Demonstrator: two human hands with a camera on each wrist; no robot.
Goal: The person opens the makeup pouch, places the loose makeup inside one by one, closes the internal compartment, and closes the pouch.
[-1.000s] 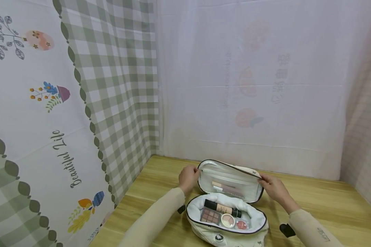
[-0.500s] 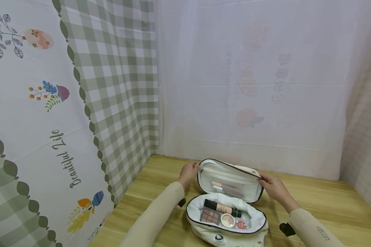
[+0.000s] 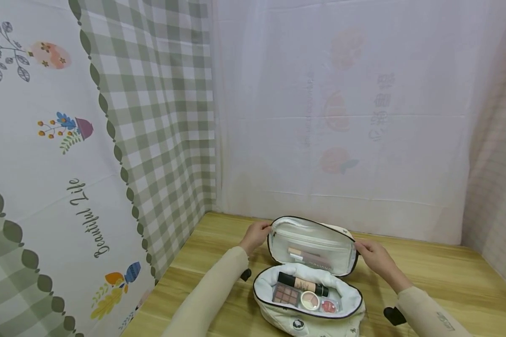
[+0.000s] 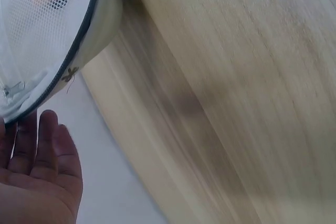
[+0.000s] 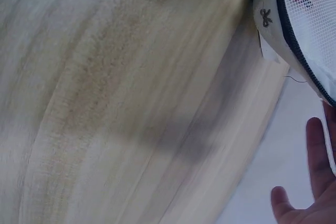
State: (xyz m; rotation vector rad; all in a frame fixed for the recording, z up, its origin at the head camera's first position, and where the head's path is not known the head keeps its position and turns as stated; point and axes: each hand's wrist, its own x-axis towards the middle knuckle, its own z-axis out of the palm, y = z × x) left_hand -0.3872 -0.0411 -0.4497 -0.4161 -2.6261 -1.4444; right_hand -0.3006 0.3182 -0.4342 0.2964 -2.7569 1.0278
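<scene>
A cream cosmetic bag (image 3: 278,318) with dark piping stands unzipped, its lid (image 3: 320,237) raised at the back. In the head view my left hand (image 3: 255,236) pinches the lid's upper left edge. My right hand (image 3: 377,257) pinches its right edge. Behind the lid's mesh pocket lies a slim tube (image 3: 308,258). Inside the bag's white lining are a black-capped foundation tube (image 3: 302,283), an eyeshadow palette (image 3: 286,295), a round three-colour compact (image 3: 309,300) and a small red-pink pot (image 3: 329,306). In the left wrist view, fingers (image 4: 47,145) lie behind the lid's rim.
The bag rests on a wood-grain table (image 3: 211,267). A green-and-white checked cloth (image 3: 164,93) hangs along the left side, and a pale curtain (image 3: 270,140) closes off the back. Dark wrist-camera pieces (image 3: 394,316) stick out near both sleeves.
My left fingers shift slightly left along the lid's edge. The lid's right corner, folded inward before, is now straighter under my right hand. The cosmetics inside stay put.
</scene>
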